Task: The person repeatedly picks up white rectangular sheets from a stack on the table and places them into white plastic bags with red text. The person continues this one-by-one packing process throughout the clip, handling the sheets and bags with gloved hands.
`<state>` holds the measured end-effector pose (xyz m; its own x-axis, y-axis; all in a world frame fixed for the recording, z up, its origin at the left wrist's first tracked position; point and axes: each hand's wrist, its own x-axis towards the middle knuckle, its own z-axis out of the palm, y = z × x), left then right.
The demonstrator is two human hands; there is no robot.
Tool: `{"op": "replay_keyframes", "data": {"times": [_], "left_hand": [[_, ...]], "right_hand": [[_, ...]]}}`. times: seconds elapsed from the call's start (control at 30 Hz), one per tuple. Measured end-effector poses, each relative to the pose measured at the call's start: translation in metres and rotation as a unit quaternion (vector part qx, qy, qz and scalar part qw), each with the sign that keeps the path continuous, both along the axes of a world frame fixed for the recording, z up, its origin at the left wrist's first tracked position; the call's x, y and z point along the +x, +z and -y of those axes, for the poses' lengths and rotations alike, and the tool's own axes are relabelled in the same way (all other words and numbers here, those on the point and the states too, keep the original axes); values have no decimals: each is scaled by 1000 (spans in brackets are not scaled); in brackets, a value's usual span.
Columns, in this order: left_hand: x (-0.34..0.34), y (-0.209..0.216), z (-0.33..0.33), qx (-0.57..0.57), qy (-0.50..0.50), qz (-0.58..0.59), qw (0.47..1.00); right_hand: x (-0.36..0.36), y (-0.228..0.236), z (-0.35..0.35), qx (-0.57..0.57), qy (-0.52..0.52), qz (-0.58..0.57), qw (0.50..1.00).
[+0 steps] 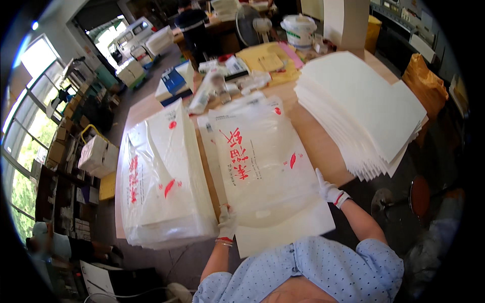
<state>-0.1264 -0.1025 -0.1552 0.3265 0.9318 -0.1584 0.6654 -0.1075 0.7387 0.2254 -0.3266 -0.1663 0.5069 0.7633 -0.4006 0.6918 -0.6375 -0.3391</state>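
Observation:
A clear plastic bag with red printing (pixel 273 166) lies in front of me on the table. White paper sheets (pixel 283 230) are partly inside it and stick out of its near end. My left hand (pixel 226 223), in a white glove, is closed on the bag's near left edge. At the right edge my right hand (pixel 331 193), also gloved, lies against the bag and sheets with its fingers stretched out. Left of the bag stands a thick stack of filled, printed plastic bags (pixel 166 177). To the right is a fanned pile of large white sheets (pixel 358 106).
Clutter and yellow paper (pixel 268 60) cover the table's far side, beside a white bucket (pixel 298 31) and a fan (pixel 247 25). A blue book (pixel 173 81) lies on a box at the far left. A pillar (pixel 346 22) rises behind. A round stool (pixel 419 196) stands at right.

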Motion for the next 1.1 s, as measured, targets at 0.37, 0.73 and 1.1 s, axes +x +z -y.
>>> {"op": "replay_keyframes", "data": {"times": [0.37, 0.73, 1.1], "left_hand": [[-78, 6, 129, 59, -140, 85, 985], [-6, 123, 59, 247, -187, 240, 920], [-185, 241, -71, 568, 201, 322, 730]], "right_hand": [[-103, 15, 124, 287, 20, 96, 953], [-71, -59, 69, 361, -281, -534, 711], [-225, 118, -180, 293, -27, -752, 591]]}}
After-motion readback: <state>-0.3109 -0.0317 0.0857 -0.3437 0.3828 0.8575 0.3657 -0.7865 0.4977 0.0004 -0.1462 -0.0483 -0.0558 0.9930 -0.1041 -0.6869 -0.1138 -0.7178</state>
